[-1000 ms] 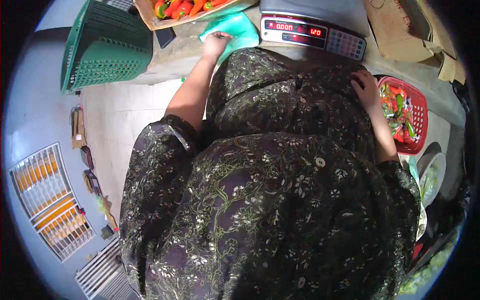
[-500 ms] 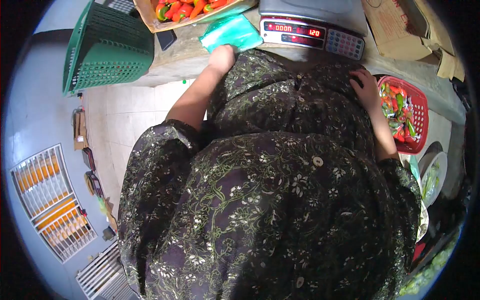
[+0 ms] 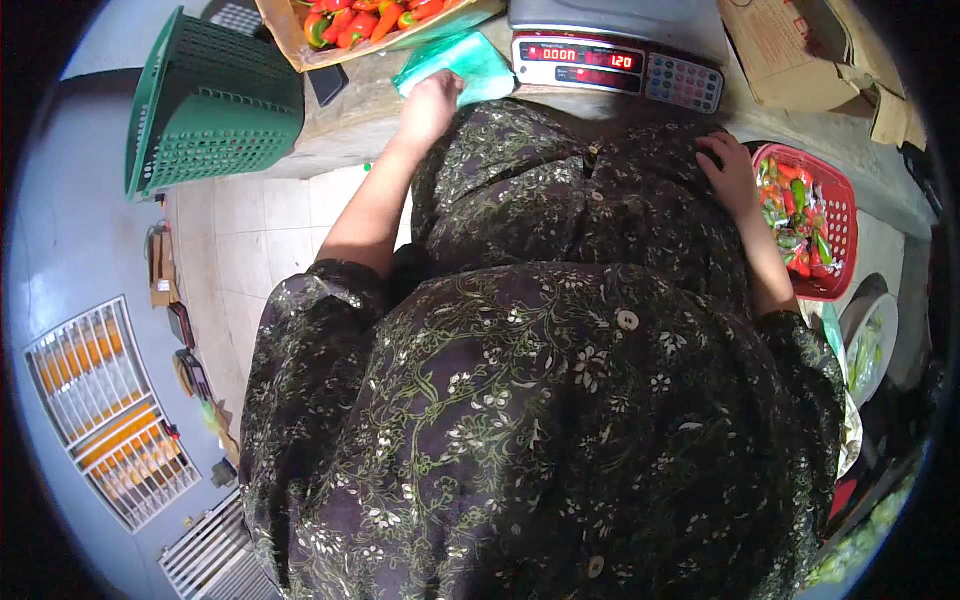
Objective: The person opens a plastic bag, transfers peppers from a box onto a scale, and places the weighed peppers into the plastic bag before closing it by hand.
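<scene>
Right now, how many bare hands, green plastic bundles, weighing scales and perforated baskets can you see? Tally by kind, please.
Hands: 2 (left hand, right hand)
Green plastic bundle: 1
Weighing scale: 1
Perforated baskets: 2 (green basket, red basket)
Total: 6

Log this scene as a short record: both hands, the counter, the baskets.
left hand: on the green plastic; grip unclear
right hand: resting against the patterned clothing, loosely curled
counter: scale, right-hand display reading 1.20; box of peppers to its left, cardboard to its right
green basket: far left
red basket: beside the right hand, holding bright peppers and clear plastic
</scene>
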Motion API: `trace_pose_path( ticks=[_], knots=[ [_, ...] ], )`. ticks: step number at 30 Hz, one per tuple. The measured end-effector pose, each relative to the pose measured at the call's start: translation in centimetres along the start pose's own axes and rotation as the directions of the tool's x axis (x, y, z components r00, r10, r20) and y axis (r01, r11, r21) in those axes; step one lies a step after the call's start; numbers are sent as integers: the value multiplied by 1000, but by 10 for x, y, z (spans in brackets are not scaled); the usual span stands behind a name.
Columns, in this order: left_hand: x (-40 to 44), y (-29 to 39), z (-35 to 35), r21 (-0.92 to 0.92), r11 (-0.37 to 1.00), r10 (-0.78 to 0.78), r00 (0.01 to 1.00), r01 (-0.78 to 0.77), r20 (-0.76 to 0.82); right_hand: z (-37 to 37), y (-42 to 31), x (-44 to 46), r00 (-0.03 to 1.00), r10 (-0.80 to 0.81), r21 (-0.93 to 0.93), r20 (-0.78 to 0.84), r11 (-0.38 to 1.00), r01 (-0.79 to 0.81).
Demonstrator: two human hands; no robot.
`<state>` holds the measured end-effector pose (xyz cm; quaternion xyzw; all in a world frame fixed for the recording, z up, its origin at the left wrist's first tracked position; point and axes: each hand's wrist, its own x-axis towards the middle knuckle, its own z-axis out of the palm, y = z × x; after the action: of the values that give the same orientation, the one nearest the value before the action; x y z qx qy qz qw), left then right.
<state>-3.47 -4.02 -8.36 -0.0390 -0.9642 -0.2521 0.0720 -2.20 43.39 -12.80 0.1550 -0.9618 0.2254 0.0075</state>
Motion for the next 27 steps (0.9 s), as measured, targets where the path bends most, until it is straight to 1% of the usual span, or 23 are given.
trace_pose_path(
  ticks=[1,2,5,6,9,12,15,17,18,19,21,22,23,24,25,26,27],
  knots=[
    [2,4,-5,-24,1000,8,999,-9,-48,0,0,0,1000,-2,-4,-1,1000,2],
    [3,8,-11,-33,996,-84,996,83,-41,0,0,0,1000,-4,-9,-1,1000,4],
    [3,18,-26,-58,975,-219,972,214,-88,0,0,0,1000,-8,-2,0,1000,8],
    [5,14,-26,-75,969,-242,965,235,-99,0,0,1,1000,-9,4,1,1000,9],
    [2,13,-28,-22,981,-192,977,191,-96,1,2,2,1000,-18,-18,-5,1000,18],
    [-4,36,-36,-60,992,-105,993,108,48,-3,-4,3,999,30,7,40,1000,-30],
    [-21,81,-51,163,981,55,964,-100,261,-10,-17,11,994,-63,173,90,984,46],
    [-35,111,-55,125,967,171,928,-222,330,-29,-66,18,983,-112,301,145,951,64],
    [-42,132,-60,84,927,325,897,-364,299,-37,-92,21,961,-259,300,94,928,220],
    [-47,154,-68,47,864,473,841,-501,261,-45,-120,23,916,-398,290,44,883,370],
    [-53,192,-81,-26,835,540,811,-549,227,-61,-176,26,801,-595,378,-61,729,571],
    [-52,200,-81,-119,800,599,788,-588,143,-66,-191,26,830,-556,468,41,745,475],
    [-50,206,-86,-285,823,548,819,-492,170,-70,-204,27,842,-519,542,145,754,371],
    [-51,215,-81,-435,800,489,870,-414,70,-77,-210,28,838,-486,601,248,756,261],
    [-51,221,-77,-579,742,406,914,-339,-15,-88,-212,30,868,-408,683,282,721,117],
    [-52,219,-78,-569,787,347,934,-239,89,-102,-215,32,885,-332,749,327,662,-29],
    [-54,216,-76,-549,825,283,940,-135,193,-96,-207,33,923,-250,835,291,538,-118]
  ],
)
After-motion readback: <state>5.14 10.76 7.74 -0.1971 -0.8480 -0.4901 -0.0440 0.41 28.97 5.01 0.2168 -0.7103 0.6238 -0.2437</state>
